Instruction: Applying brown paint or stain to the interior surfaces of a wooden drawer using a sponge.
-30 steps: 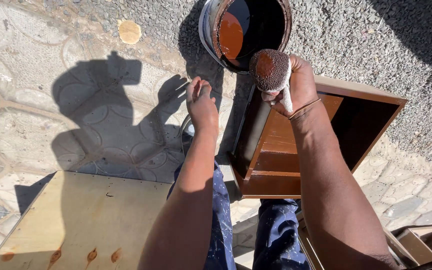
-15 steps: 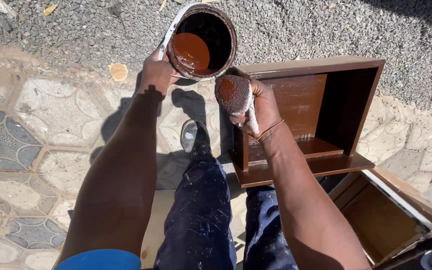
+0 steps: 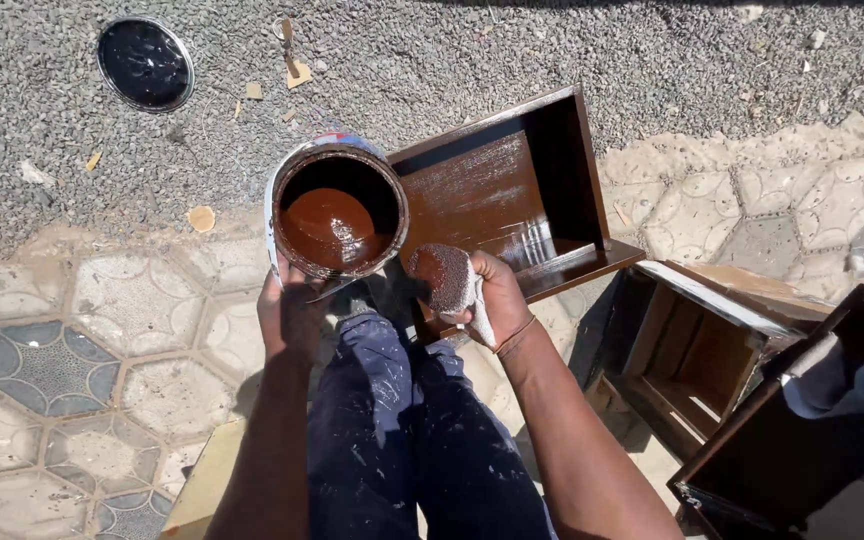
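While your left hand (image 3: pixel 287 318) curls around the near wall of the round metal tin of glossy brown stain (image 3: pixel 337 210), fingers wrapped on the outside and gripping it, the tin sits tipped toward you so its whole mouth shows. The liquid inside is thick, reddish brown and shiny, pooled low, and the inner walls above it are coated dark. The rim is smeared, and the outer wall shows white with a touch of blue and red.

Your right hand (image 3: pixel 492 300) is closed tight around a stain-soaked sponge pad wrapped in pale cloth (image 3: pixel 447 280), its dark, speckled face turned up, just beside the tin and not touching it.

Right behind both lies an open wooden box freshly stained dark brown (image 3: pixel 512 195), its inner panel wet and gleaming in the sun. To your right sit an unstained pale wooden box (image 3: pixel 697 350) and a second dark box (image 3: pixel 802 440) at the frame's corner.

Your paint-spattered blue trousers (image 3: pixel 402 430) run down the middle. Below you is paving of hexagonal patterned tiles (image 3: pixel 62 360), giving way to grey gravel (image 3: pixel 552 50) farther off, where a round black lid (image 3: pixel 144 62) lies well apart from the tin. Everything is outdoors in hard sunlight.
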